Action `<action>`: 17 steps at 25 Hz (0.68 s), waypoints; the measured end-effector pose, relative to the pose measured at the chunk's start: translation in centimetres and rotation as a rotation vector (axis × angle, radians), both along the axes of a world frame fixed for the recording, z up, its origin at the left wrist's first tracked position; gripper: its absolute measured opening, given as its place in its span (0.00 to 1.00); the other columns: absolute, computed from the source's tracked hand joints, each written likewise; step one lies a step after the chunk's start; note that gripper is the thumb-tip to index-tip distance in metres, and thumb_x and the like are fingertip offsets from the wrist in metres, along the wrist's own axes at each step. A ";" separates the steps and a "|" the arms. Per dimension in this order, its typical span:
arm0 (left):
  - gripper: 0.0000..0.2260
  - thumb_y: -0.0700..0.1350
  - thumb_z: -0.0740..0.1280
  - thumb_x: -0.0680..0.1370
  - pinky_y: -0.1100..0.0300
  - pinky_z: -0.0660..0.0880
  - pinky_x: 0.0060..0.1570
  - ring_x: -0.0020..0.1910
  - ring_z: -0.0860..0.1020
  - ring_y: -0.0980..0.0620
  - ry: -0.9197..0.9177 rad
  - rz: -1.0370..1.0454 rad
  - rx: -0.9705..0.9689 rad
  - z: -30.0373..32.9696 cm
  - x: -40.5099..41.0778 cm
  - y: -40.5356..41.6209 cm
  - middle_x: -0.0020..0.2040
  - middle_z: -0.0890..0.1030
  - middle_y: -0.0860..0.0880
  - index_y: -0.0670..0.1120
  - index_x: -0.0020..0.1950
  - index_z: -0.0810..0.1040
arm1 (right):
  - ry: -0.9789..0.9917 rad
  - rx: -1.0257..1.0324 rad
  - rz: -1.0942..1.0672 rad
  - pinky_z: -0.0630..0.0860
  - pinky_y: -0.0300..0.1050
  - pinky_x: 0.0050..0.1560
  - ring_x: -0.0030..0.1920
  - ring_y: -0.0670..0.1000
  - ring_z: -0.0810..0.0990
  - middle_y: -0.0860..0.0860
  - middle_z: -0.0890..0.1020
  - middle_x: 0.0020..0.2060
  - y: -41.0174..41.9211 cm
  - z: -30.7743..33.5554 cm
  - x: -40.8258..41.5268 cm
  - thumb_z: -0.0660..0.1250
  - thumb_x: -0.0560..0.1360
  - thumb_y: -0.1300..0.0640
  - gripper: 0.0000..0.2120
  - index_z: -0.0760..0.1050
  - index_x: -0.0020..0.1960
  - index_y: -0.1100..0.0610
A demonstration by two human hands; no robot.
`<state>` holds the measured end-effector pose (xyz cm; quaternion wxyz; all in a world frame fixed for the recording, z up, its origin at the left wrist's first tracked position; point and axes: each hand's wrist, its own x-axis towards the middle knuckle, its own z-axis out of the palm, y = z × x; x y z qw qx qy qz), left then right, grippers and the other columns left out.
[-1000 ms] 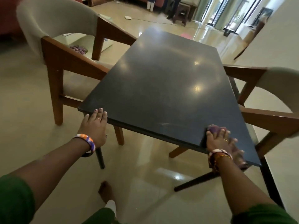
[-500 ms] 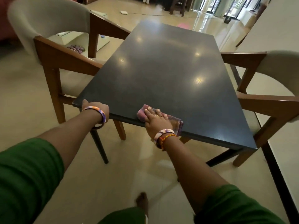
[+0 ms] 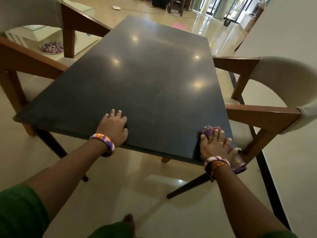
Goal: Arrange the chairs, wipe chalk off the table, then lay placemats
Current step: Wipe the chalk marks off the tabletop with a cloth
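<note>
The dark table (image 3: 154,79) is a rectangular slab with a smooth, speckled, glossy top that mirrors round ceiling lights; its edge is thin and its legs are slim and dark. At the table's near right corner the right hand (image 3: 215,146) lies flat on a purple cloth (image 3: 210,130), fingers straight and pressing it down onto the tabletop; the soft, crumpled fabric bunches out ahead of the fingertips and trails past the table's edge beside the wrist. At the middle of the table's near edge the left hand (image 3: 113,127) rests on the bare top, fingers spread and relaxed, gripping nothing. Each wrist carries a patterned bangle. Along the table's left side stands an armchair (image 3: 34,60) with angular brown wooden arms and a curved cream padded back; a matching armchair (image 3: 267,93) stands at the table's right side, its near arm close to the cloth. Beyond the left chair, a dish of purple round pieces (image 3: 52,48) sits on the polished cream floor.
</note>
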<state>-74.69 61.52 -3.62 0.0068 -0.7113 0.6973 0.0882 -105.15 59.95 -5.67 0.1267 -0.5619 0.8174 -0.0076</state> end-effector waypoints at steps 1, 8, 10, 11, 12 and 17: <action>0.22 0.47 0.57 0.80 0.52 0.52 0.73 0.75 0.51 0.44 0.006 -0.045 0.009 0.0 -1.6 -0.9 0.76 0.55 0.43 0.44 0.74 0.60 | 0.000 0.004 -0.012 0.41 0.63 0.73 0.76 0.59 0.43 0.50 0.45 0.77 -0.6 0.3 -0.3 0.42 0.80 0.41 0.30 0.40 0.77 0.51; 0.25 0.48 0.57 0.80 0.52 0.51 0.73 0.76 0.48 0.45 0.044 -0.182 0.104 0.4 -11.2 -8.0 0.77 0.51 0.44 0.44 0.75 0.55 | 0.006 0.013 -0.037 0.61 0.62 0.67 0.73 0.63 0.56 0.53 0.47 0.77 -6.0 0.1 -4.9 0.44 0.79 0.39 0.32 0.39 0.77 0.52; 0.25 0.47 0.57 0.80 0.53 0.51 0.73 0.76 0.48 0.45 0.050 -0.190 0.114 0.5 -13.6 -9.4 0.77 0.50 0.43 0.43 0.75 0.54 | -0.013 -0.026 -0.042 0.69 0.58 0.62 0.69 0.62 0.65 0.57 0.56 0.75 -7.4 0.2 -5.6 0.45 0.79 0.39 0.32 0.42 0.77 0.54; 0.25 0.47 0.56 0.80 0.53 0.51 0.73 0.76 0.48 0.45 0.046 -0.191 0.119 0.5 -14.9 -9.9 0.77 0.50 0.43 0.43 0.75 0.54 | -0.040 -0.052 -0.037 0.72 0.57 0.59 0.66 0.62 0.69 0.59 0.62 0.72 -8.1 0.0 -6.3 0.47 0.79 0.40 0.32 0.44 0.77 0.55; 0.25 0.46 0.56 0.81 0.53 0.51 0.73 0.76 0.48 0.45 0.040 -0.194 0.117 0.5 -16.1 -10.4 0.77 0.50 0.42 0.42 0.76 0.54 | -0.078 -0.078 -0.023 0.74 0.55 0.56 0.63 0.61 0.72 0.59 0.67 0.68 -8.7 -0.1 -7.1 0.48 0.79 0.40 0.32 0.46 0.77 0.56; 0.24 0.46 0.55 0.81 0.53 0.53 0.72 0.76 0.50 0.45 0.025 -0.191 0.121 0.9 -24.7 -12.6 0.77 0.50 0.43 0.42 0.75 0.55 | -0.311 -0.056 0.252 0.77 0.49 0.46 0.46 0.54 0.79 0.53 0.79 0.46 -12.0 0.4 -13.7 0.53 0.79 0.43 0.21 0.66 0.65 0.56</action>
